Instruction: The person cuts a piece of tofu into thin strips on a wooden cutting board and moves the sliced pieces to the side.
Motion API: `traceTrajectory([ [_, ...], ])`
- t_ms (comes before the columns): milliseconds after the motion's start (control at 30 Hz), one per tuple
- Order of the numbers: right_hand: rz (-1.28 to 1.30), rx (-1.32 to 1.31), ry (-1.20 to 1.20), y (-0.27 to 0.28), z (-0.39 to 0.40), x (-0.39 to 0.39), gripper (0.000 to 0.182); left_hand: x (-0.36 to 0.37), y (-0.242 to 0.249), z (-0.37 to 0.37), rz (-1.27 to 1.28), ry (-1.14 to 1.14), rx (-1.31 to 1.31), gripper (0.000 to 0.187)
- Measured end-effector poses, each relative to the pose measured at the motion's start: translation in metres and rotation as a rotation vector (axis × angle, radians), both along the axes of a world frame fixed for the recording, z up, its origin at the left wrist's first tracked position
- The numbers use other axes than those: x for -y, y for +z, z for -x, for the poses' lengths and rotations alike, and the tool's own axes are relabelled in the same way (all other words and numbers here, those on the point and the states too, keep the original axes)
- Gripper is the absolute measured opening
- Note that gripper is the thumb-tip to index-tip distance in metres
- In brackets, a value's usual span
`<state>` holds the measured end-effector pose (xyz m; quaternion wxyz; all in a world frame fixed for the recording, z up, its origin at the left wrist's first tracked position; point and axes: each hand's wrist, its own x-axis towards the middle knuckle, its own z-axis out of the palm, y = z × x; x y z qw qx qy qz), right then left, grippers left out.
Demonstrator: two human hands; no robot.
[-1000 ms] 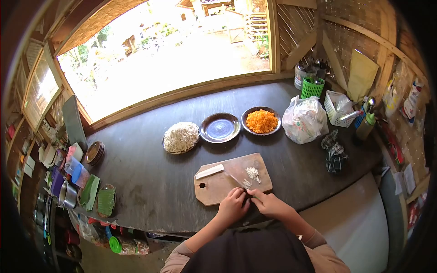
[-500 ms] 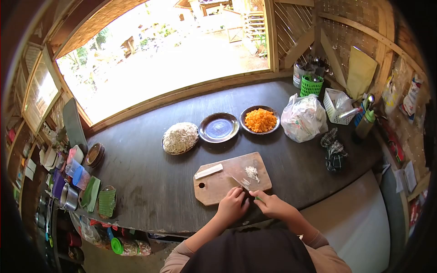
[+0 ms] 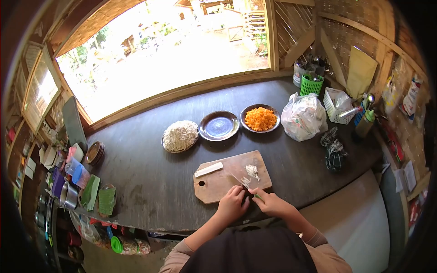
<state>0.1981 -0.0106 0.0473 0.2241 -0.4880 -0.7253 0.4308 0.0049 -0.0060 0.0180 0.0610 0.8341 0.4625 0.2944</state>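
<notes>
At the near edge of the dark round-fronted wooden counter, both hands have slid a little up onto the pale wooden cutting board with a hanging hole since half a second ago, and the board itself sits slightly farther from the person. The left hand is curled closed over something small at the board's near rim (what it pins is hidden), touching the right hand, which grips a knife whose blade angles up across the board. One small heap of chopped white bits lies right of the blade, one white rectangular strip left of it. Beyond stand three dishes in a row: one plate of pale shredded strands, one empty dark glazed plate, one bowl of orange shreds; one knotted white plastic bag sits beside them. Bare counter lies open left of the board and between board and dishes.
</notes>
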Motion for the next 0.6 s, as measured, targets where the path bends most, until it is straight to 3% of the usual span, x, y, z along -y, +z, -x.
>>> traceTrajectory([
  [200, -0.11, -0.096, -0.011, -0.024, 0.008, -0.01, 0.036, 0.001, 0.002, -0.002, 0.057, 0.014, 0.002, 0.027],
  [367, -0.216, -0.108, 0.031, -0.019, -0.011, -0.011, 0.044, 0.001, -0.012, 0.0, -0.056, 0.032, 0.112, 0.026],
  [433, 0.198, -0.075, -0.07, 0.019, -0.015, -0.005, 0.047, -0.001, -0.016, 0.0, -0.011, 0.029, 0.227, 0.025],
  [467, 0.2, -0.071, -0.061, 0.02, -0.015, -0.005, 0.047, -0.001, -0.016, 0.001, 0.028, 0.022, 0.34, 0.024],
  [533, 0.097, -0.129, -0.218, 0.021, -0.016, -0.006, 0.044, -0.002, -0.013, 0.004, -0.009, 0.064, 0.304, 0.023],
  [600, 0.093, -0.137, -0.214, 0.024, -0.02, -0.004, 0.044, -0.002, -0.012, 0.007, -0.044, 0.106, 0.268, 0.022],
])
